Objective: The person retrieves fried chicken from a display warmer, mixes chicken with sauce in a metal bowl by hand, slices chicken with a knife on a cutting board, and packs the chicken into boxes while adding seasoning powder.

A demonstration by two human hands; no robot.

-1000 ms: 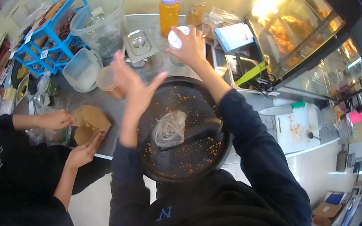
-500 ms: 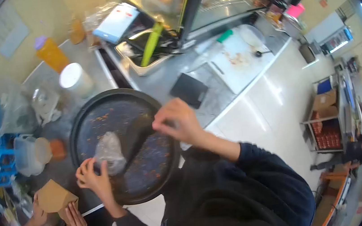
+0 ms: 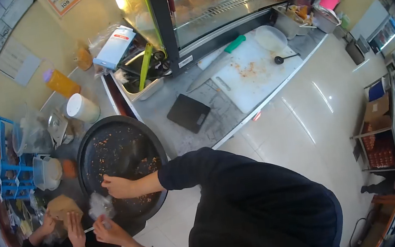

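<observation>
A crumpled clear plastic bag [image 3: 100, 207] hangs at the lower left edge of a large round dark pan [image 3: 127, 154] with orange crumbs scattered in it. My left hand [image 3: 109, 231] pinches the bag from below, fingers closed at its lower edge. Over the pan, just above and right of the bag, my right hand [image 3: 120, 187] has its fingers pressed together; whatever is between them, if anything, is too small to make out.
Left of me, another person's hands [image 3: 76, 232] hold a brown cardboard box [image 3: 65, 209]. A black scale [image 3: 188, 112], a green-handled knife [image 3: 234, 45] and a white cutting board [image 3: 251, 77] lie on the counter. A blue rack [image 3: 14, 173] and a white tub [image 3: 82, 108] stand at left.
My right hand has swung left and down from the pan's right side to near the bag. My left hand and the bag have shifted down and left. The view has turned slightly.
</observation>
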